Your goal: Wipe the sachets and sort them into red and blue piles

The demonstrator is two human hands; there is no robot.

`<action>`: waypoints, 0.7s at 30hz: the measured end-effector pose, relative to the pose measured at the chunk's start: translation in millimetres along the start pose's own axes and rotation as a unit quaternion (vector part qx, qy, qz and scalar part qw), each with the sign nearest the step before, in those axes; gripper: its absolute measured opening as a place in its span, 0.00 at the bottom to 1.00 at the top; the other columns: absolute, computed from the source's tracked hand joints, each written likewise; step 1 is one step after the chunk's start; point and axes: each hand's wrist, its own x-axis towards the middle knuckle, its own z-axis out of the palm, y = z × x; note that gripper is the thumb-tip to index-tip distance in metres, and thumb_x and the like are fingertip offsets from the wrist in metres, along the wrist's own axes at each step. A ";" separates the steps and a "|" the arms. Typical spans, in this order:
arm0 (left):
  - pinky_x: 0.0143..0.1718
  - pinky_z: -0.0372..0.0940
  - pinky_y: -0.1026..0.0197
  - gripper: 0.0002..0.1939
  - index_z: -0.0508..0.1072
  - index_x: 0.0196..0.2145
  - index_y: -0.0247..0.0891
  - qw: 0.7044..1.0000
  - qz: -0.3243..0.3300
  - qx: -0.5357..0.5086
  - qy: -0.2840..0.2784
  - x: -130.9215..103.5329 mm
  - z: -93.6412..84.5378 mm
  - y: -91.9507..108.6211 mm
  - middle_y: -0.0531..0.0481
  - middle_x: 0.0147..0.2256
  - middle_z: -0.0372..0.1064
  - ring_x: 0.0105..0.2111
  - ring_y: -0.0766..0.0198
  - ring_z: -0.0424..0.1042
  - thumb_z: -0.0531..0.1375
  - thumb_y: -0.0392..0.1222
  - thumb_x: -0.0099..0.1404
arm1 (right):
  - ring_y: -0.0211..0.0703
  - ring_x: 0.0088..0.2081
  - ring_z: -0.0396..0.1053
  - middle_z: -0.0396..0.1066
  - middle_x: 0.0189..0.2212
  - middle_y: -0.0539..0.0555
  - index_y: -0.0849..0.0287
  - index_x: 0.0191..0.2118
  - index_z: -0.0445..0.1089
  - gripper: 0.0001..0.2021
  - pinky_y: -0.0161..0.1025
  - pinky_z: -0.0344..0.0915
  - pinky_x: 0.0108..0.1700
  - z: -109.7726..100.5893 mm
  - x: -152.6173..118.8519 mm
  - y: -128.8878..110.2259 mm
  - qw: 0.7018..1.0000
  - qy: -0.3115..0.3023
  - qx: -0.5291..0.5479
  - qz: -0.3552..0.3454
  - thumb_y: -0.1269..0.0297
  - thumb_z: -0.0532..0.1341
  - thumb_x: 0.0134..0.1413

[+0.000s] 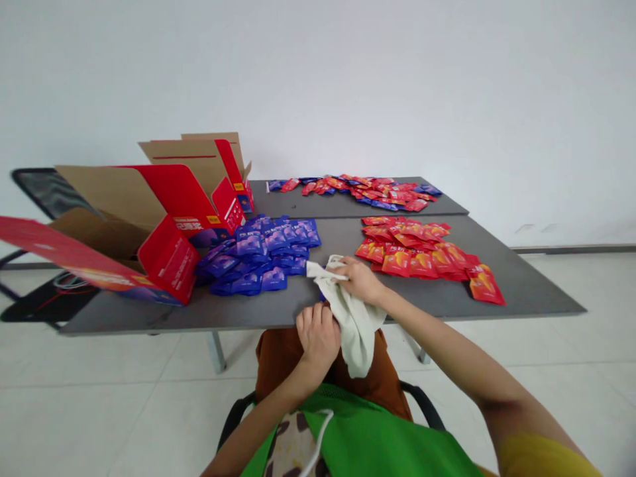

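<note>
My right hand [362, 281] grips the top of a whitish cloth [354, 324], which looks like a soft bag with a cord or folded hem. The cloth hangs down over the table's front edge toward my lap. Just left of it, my left hand [318, 332] is closed at the table edge, its fingers curled and their tips hidden. A sliver of blue shows between that hand and the cloth, too small to name. A pile of blue-purple sachets [263, 248] lies left of my hands. To their right is a pile of red-orange sachets [412, 248].
Open red cardboard boxes [171, 262] stand along the left side with their flaps up. Farther back, a second grey table [298, 207] bears mixed red and blue sachets [382, 192]. A single red sachet [484, 285] lies at the right end of the near pile.
</note>
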 end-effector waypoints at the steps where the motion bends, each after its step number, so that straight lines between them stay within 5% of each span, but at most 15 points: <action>1: 0.40 0.54 0.50 0.04 0.70 0.33 0.38 1.000 -0.001 0.004 -0.002 -0.5 1.1 0.4 0.42 0.35 0.67 0.38 0.51 0.62 0.55 0.35 0.61 | 0.42 0.50 0.67 0.63 0.53 0.53 0.44 0.55 0.69 0.20 0.34 0.62 0.50 3.2 -8.2 -4.2 1.000 -0.004 0.003 -0.015 0.69 0.55 0.60; 5: 0.40 0.54 0.49 0.04 0.69 0.33 0.38 1.000 0.005 0.000 -0.018 0.4 0.5 0.7 0.42 0.35 0.66 0.38 0.52 0.61 0.55 0.35 0.60 | 0.42 0.45 0.69 0.59 0.57 0.51 0.38 0.57 0.65 0.25 0.35 0.65 0.45 12.5 -17.7 -14.0 0.997 -0.006 -0.069 0.028 0.73 0.52 0.58; 11: 0.41 0.56 0.50 0.06 0.69 0.35 0.40 0.998 -0.039 -0.036 -0.028 7.2 -19.2 10.4 0.45 0.36 0.67 0.39 0.53 0.63 0.53 0.35 0.62 | 0.41 0.39 0.72 0.64 0.54 0.55 0.42 0.64 0.55 0.31 0.34 0.67 0.38 3.0 21.1 0.6 0.980 0.012 -0.140 0.138 0.75 0.51 0.56; 16: 0.50 0.56 0.46 0.17 0.70 0.48 0.37 0.997 -0.056 -0.040 0.030 25.8 -26.5 20.1 0.38 0.52 0.64 0.53 0.46 0.59 0.57 0.39 0.59 | 0.47 0.42 0.72 0.64 0.55 0.56 0.46 0.68 0.41 0.40 0.38 0.68 0.38 -38.0 16.4 11.6 0.970 0.171 -0.090 0.147 0.75 0.55 0.51; 19: 0.53 0.54 0.43 0.30 0.64 0.56 0.34 0.999 -0.018 -0.034 0.034 39.9 -17.9 22.1 0.34 0.61 0.54 0.59 0.42 0.54 0.60 0.46 0.56 | 0.50 0.49 0.69 0.63 0.57 0.57 0.48 0.68 0.42 0.39 0.43 0.68 0.45 -61.7 -7.8 7.5 0.956 0.270 -0.020 0.117 0.71 0.57 0.51; 21: 0.53 0.55 0.44 0.31 0.66 0.56 0.32 0.999 -0.011 -0.028 0.015 46.3 -8.9 23.0 0.33 0.58 0.59 0.57 0.42 0.57 0.60 0.49 0.57 | 0.52 0.54 0.65 0.62 0.57 0.59 0.51 0.67 0.45 0.37 0.46 0.65 0.51 -69.7 -24.0 3.1 0.941 0.322 0.026 0.101 0.68 0.57 0.52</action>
